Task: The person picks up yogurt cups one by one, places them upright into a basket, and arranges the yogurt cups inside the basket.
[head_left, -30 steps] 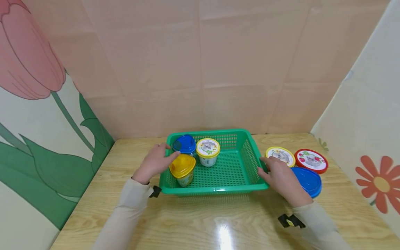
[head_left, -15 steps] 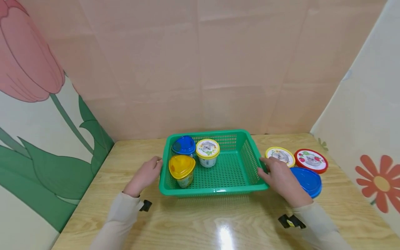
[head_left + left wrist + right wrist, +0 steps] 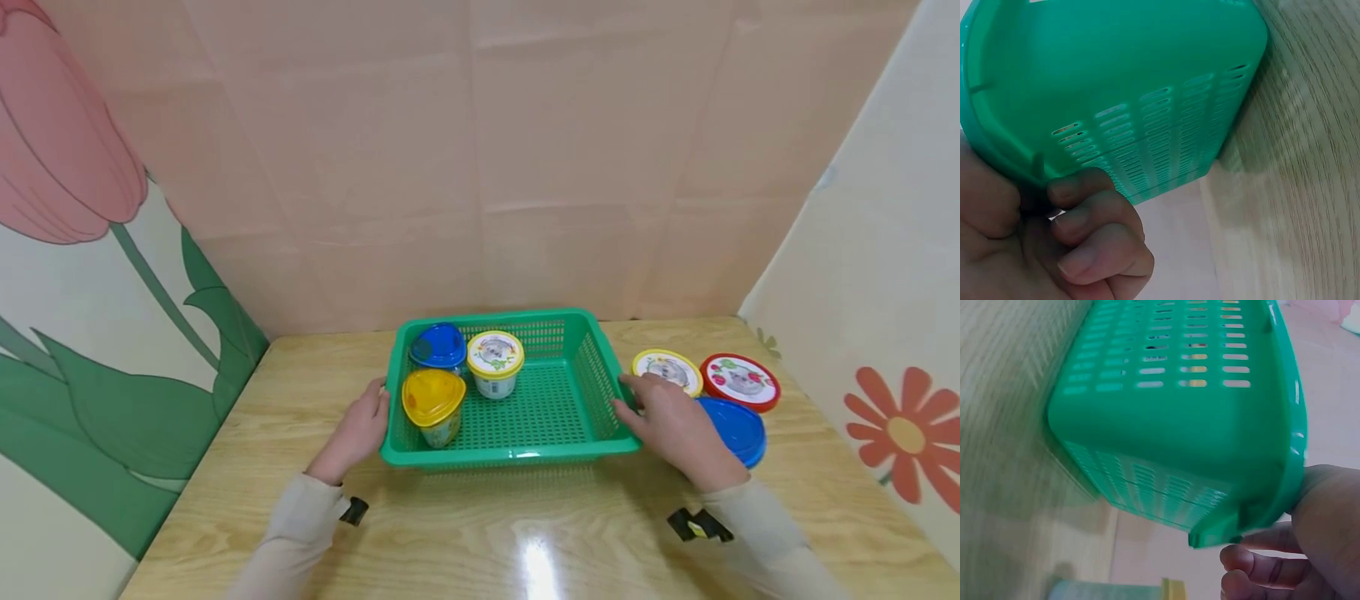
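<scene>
A green plastic basket stands on the table. My left hand grips its left rim; in the left wrist view the left fingers curl beneath the rim. On the opposite side my right hand holds the right rim, the thumb on the inner side. The right wrist view shows the right fingers under that rim, partly hidden. Inside, toward the left, are a blue-lidded container, a yellow-lidded container and a white tub with a yellow-rimmed printed lid.
Just right of the basket are a yellow-rimmed tub, a red-rimmed tub and a blue-lidded container, close to the right hand. Behind the wooden table rises a pinkish wall covering; printed panels flank both sides.
My left hand has moved from above the yellow-lidded container out to the basket's left rim and now grips it. The right hand stays on the right rim.
</scene>
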`<action>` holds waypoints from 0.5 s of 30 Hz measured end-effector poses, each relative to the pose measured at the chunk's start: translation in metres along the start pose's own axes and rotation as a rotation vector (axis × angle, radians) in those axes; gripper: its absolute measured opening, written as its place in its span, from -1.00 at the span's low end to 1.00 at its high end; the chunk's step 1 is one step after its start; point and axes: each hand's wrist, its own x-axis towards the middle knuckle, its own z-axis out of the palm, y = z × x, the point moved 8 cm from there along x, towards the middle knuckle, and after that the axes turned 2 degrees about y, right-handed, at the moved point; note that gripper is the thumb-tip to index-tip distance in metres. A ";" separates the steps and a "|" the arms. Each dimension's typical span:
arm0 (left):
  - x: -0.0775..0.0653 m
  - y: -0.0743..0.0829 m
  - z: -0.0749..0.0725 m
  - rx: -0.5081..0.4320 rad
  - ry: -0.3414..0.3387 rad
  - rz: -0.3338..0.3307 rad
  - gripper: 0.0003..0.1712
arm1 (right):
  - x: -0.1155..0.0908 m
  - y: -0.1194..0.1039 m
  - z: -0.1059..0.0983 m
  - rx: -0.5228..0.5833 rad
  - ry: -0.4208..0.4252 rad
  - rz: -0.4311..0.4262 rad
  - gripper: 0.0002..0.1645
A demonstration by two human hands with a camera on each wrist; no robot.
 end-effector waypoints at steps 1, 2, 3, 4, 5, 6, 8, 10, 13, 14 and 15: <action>0.000 0.000 0.000 -0.005 0.004 -0.001 -0.48 | -0.001 0.000 -0.003 -0.015 0.012 -0.005 -0.38; 0.000 0.000 0.001 -0.009 0.002 -0.006 -0.48 | -0.002 0.000 -0.006 -0.026 0.025 -0.009 -0.37; -0.001 0.000 0.002 -0.015 0.000 -0.009 -0.48 | -0.003 0.001 -0.011 -0.036 0.044 -0.011 -0.37; -0.001 0.001 0.001 -0.018 0.000 -0.009 -0.48 | -0.004 0.002 -0.016 -0.042 0.065 -0.009 -0.37; 0.000 0.001 0.001 -0.021 0.002 -0.007 -0.48 | -0.005 0.003 -0.021 -0.047 0.093 -0.006 -0.37; 0.000 0.001 0.001 -0.025 0.003 -0.005 -0.48 | -0.007 0.005 -0.026 -0.055 0.119 0.000 -0.38; 0.001 0.002 0.001 -0.037 0.006 0.000 -0.48 | -0.011 0.012 -0.036 -0.073 0.159 0.019 -0.39; 0.001 0.001 0.002 -0.047 0.008 -0.003 -0.48 | -0.015 0.020 -0.043 -0.099 0.186 0.045 -0.36; 0.000 -0.002 0.003 -0.054 0.003 -0.021 -0.47 | -0.023 0.034 -0.047 -0.131 0.182 0.093 -0.27; 0.000 -0.002 0.004 -0.052 0.004 -0.023 -0.47 | -0.027 0.038 -0.048 -0.140 0.181 0.105 -0.23; -0.001 -0.003 0.004 -0.050 0.004 -0.025 -0.46 | -0.030 0.042 -0.048 -0.142 0.178 0.118 -0.19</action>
